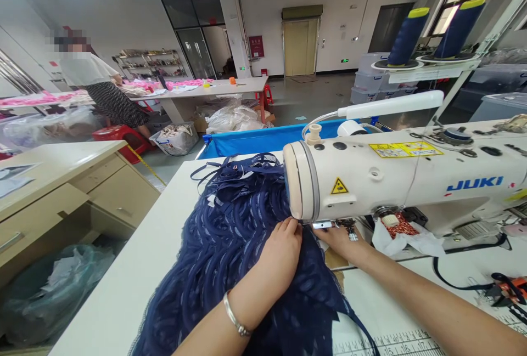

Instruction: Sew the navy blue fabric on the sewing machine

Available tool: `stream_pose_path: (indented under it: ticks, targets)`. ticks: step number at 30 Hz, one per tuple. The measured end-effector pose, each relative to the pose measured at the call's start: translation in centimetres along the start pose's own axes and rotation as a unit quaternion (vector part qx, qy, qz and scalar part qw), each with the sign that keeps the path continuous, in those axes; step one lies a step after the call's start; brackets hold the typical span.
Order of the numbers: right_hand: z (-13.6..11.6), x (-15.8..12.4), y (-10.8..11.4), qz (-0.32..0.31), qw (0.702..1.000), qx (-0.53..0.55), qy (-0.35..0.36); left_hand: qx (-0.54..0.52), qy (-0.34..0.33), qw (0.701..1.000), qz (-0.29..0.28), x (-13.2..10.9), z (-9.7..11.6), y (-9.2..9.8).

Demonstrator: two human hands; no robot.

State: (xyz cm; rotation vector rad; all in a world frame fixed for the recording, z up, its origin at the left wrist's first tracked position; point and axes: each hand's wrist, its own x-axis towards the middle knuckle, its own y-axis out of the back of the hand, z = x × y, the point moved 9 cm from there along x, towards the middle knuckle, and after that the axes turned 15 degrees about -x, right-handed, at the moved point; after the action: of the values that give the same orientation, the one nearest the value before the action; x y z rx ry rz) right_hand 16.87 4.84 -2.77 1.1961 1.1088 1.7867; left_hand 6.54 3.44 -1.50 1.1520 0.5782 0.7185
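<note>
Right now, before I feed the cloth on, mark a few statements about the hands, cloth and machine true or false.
1. The left hand rests on the navy fabric. True.
2. The sewing machine is black. False: it is white, with a blue JUKI mark.
3. The right hand is at the needle area under the machine head. True.
4. The left wrist is bare. False: it wears a silver bangle.
5. Two dark blue thread cones stand behind the machine. True.
6. The fabric lies on the floor. False: it is piled on the white table.
</note>
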Motion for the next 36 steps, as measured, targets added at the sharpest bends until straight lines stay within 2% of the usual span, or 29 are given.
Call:
stream_pose_path:
  ticks: [3, 14, 22, 28, 31, 36]
  targets:
    - [-0.3, 0.0, -0.7, -0.028, 0.999, 0.02, 0.021, -0.009, 0.004, 1.0, -0.004, 0.1, 0.0, 0.0]
    - [-0.2, -0.1, 0.8, -0.007, 1.0, -0.009, -0.014, -0.05, 0.029, 0.998, -0.004, -0.1, -0.5, -0.2]
    - [-0.6, -0.4, 1.0, 0.025, 0.999, -0.029, 0.018, -0.039, 0.032, 0.999, -0.01, -0.1, -0.3, -0.1]
    - [-0.9, -1.0, 1.0, 0.09, 0.99, -0.098, 0.038, -0.051, 0.044, 0.997, -0.022, -0.1, -0.2, 0.0]
    - [-1.2, -1.4, 0.6, 0.108, 0.983, -0.14, 0.054, -0.052, 0.048, 0.997, -0.023, 0.0, -0.3, 0.0]
    - [-1.4, -1.5, -1.2, 0.081, 0.979, -0.169, 0.074, -0.047, 0.048, 0.998, -0.02, 0.1, -0.5, -0.2]
